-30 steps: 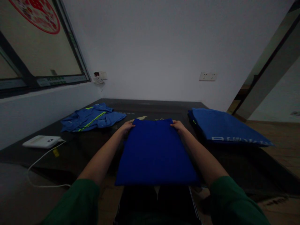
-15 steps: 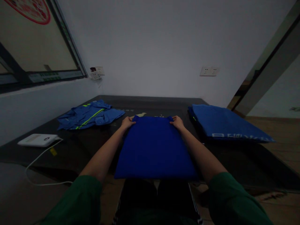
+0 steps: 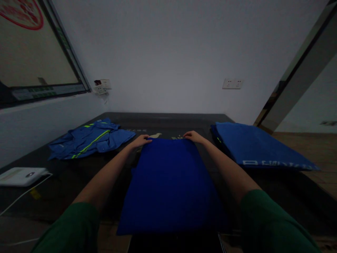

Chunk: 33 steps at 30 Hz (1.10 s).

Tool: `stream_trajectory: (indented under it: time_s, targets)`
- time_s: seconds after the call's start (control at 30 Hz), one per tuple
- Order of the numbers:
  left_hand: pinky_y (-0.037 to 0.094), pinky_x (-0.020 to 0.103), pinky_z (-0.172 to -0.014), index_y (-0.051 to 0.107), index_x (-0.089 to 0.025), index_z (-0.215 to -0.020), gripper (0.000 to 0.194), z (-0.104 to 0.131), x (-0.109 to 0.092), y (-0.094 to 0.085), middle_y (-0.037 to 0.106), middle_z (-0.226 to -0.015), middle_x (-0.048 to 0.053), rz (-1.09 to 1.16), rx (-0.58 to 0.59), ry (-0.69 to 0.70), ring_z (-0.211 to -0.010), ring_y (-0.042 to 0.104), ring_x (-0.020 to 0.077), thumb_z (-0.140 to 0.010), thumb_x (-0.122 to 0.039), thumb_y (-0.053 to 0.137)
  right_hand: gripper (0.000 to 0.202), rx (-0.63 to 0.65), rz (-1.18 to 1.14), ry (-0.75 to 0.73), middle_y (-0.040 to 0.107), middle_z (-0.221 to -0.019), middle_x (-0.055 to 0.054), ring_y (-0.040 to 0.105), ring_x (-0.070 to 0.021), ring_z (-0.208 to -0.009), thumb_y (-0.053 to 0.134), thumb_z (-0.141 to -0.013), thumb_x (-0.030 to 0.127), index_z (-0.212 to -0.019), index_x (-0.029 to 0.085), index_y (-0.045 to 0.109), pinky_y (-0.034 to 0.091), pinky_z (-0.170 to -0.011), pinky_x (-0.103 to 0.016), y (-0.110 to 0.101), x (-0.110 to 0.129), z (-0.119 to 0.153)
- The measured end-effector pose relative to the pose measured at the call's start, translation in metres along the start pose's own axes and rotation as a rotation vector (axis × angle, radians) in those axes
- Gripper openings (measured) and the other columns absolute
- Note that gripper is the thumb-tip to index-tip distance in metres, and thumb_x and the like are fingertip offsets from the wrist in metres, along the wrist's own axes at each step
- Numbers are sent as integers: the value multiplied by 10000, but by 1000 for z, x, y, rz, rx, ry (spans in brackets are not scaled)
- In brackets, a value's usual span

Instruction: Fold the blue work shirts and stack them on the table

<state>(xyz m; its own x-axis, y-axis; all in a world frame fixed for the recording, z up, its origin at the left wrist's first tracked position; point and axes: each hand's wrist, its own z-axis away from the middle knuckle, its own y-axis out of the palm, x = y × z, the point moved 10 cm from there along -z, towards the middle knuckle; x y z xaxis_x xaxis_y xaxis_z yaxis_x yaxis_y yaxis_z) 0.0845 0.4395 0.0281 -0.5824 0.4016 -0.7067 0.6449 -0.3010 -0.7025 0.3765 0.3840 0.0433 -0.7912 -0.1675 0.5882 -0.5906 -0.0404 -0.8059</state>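
Observation:
A plain deep-blue cloth (image 3: 171, 182) stretches from the dark table down toward my lap, its near edge hanging over the table's front. My left hand (image 3: 143, 140) pinches its far left corner between thumb and fingers. At the far right corner, my right hand (image 3: 193, 137) has its fingers closed on the cloth's edge. Whether the cloth is a garment or a bag cannot be told. A crumpled blue garment (image 3: 92, 138) with yellow-green stripes lies left of my left hand.
To the right lies a flat blue package (image 3: 263, 146) with white lettering. A white box-like device (image 3: 25, 176) with a cable sits at the table's left edge. The dark table (image 3: 163, 119) meets a wall with sockets (image 3: 232, 83).
The cloth's near edge now hangs lower and closer to me. Both hands still hold the far edge, the right one a little further in. The view has shifted slightly.

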Motion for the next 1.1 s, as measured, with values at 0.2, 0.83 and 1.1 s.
stream_trajectory:
  time_s: [0.2,0.83,1.1]
  targets:
    - [402,236,-612,520,-184,-732,367,-10,-2,-7,565,-663,-16,25,7,85,-650,543,147,-696,-542,594,255,226,9,-87,718,-928,-60,618,-146,-794,575,-797,215,-985,124,721,458,-748,-250,18,0,-11]
    - [332,386,-969,682,-228,-950,274,-14,18,6,624,-852,74,-550,-29,87,-947,556,256,-853,-426,518,271,107,443,-3,677,-1035,-108,615,-222,-945,493,-927,337,-1103,187,634,441,-829,-300,23,-21,0]
    - [353,407,-1015,558,-194,-1218,369,13,-36,-4,519,-1253,122,-595,-250,155,-1191,463,269,-856,-197,487,427,-289,616,18,513,-1314,-169,421,-295,-1239,420,-911,174,-1332,164,493,417,-952,-415,8,17,27]
